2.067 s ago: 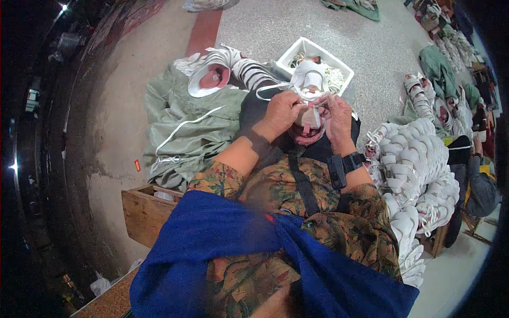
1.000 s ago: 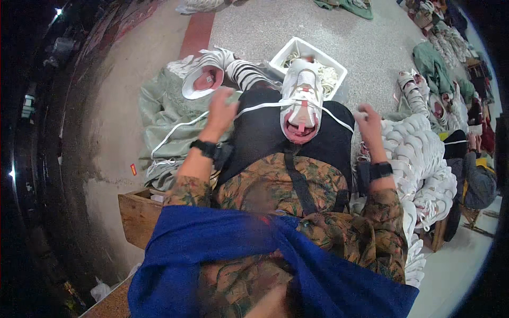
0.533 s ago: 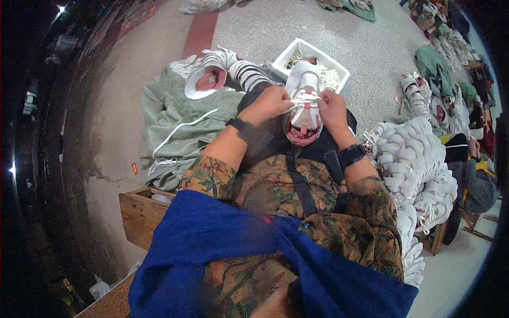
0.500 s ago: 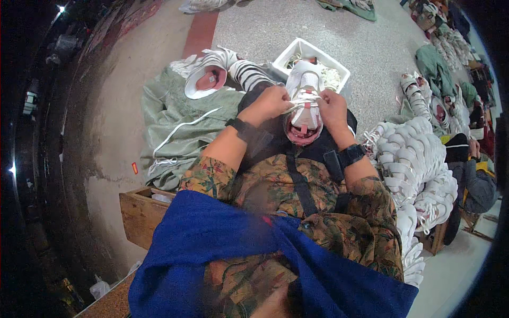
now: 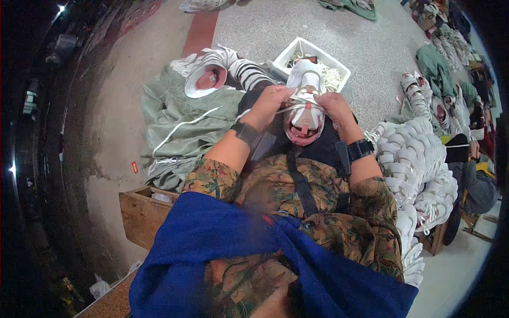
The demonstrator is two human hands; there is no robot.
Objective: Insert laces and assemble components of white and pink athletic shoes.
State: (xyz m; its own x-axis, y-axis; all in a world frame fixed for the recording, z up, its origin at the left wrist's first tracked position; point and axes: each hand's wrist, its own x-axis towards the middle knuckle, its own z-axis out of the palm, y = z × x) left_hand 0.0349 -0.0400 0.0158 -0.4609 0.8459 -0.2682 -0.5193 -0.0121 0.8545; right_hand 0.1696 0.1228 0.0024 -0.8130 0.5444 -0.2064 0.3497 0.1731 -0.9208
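A white sneaker [image 5: 308,117] with pink lining rests between my thighs, its toe pointing away from me and its opening towards me. White shoelace [image 5: 304,99] crosses its upper. My left hand [image 5: 271,105] is at the shoe's left side, fingers closed in a pinch on the lace. On the opposite side, my right hand [image 5: 335,107] is also closed, with thumb and fingertips at the lace beside the eyelets. The fingers partly hide the strands they grip.
Beyond the shoe stands a white bin [image 5: 342,74] of laces. Stacked white shoes [image 5: 411,153] lie at my right; more shoes [image 5: 204,79] sit on green sacking [image 5: 185,119] at my left. A wooden box [image 5: 135,212] is near my left side. Another person [image 5: 477,177] sits at far right.
My hands have shifted slightly and both forearms have turned a little. A lace strand now runs across the shoe below my left fingertips. The shoe has barely moved.
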